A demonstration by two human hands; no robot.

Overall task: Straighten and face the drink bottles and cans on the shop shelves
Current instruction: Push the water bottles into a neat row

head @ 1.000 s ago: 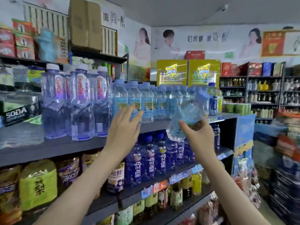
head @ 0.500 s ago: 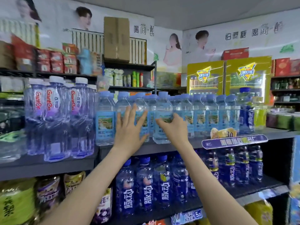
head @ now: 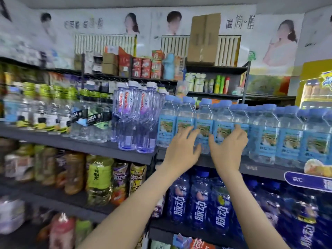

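Note:
A row of clear water bottles with light blue labels and caps (head: 269, 137) stands along the front of the dark shelf (head: 260, 168), labels facing out. My left hand (head: 181, 151) is spread, its fingertips touching the fronts of the bottles around the third one from the left (head: 203, 112). Just to its right, my right hand (head: 228, 150) curls thumb and fingers round the neighbouring bottle (head: 223, 131), which stands upright in line with the rest.
Tall purple-tinted bottles (head: 136, 123) stand left of the row, then soda bottles (head: 89, 123). Dark blue drink bottles (head: 199, 200) fill the shelf below, with tea and juice bottles (head: 97, 177) lower left. A cardboard box (head: 203, 38) sits on top, a yellow cooler (head: 316, 87) at right.
My right hand carried a tilted water bottle from the right end and set it upright in the row. My view has swung left, and both hands now sit on neighbouring bottles.

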